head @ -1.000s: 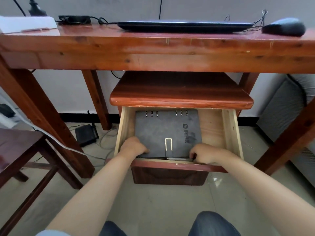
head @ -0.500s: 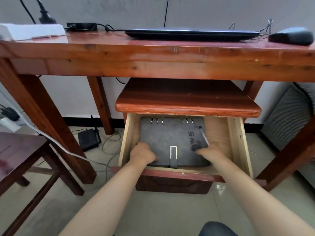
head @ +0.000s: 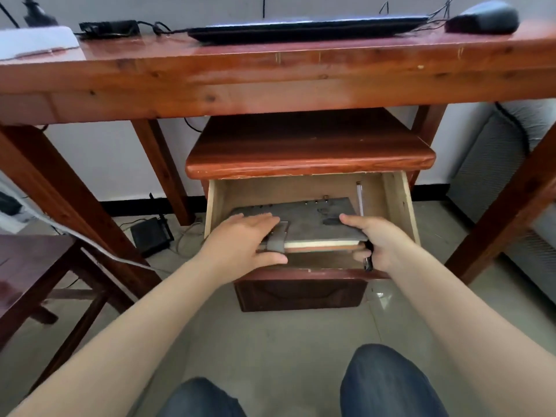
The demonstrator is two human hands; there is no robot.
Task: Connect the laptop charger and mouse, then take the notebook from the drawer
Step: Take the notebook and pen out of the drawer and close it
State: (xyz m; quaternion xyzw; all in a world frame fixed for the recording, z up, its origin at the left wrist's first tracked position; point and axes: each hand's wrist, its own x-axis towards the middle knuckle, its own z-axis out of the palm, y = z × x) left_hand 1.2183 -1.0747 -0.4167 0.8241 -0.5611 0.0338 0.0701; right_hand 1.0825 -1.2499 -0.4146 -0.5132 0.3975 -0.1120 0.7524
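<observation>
Both hands grasp the notebook (head: 304,219), tilted up in the open drawer (head: 400,212): left hand (head: 240,240) at its strap, right hand (head: 376,242) at the near right corner; a pen (head: 359,200) lies alongside, laptop (head: 304,25) and mouse (head: 484,18) on the tabletop (head: 270,73) above

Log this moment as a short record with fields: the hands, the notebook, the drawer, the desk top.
left hand: palm on the cover near the strap, thumb under the near edge
right hand: grips the near right corner, thumb on top
grey ring-bound notebook: near edge lifted, tilted up toward the person, far edge low in the drawer
light wooden drawer: pulled open under the small red-brown cabinet
slim pen: lies in the drawer right of the notebook
desk top: closed black laptop, black mouse, black charger brick
</observation>
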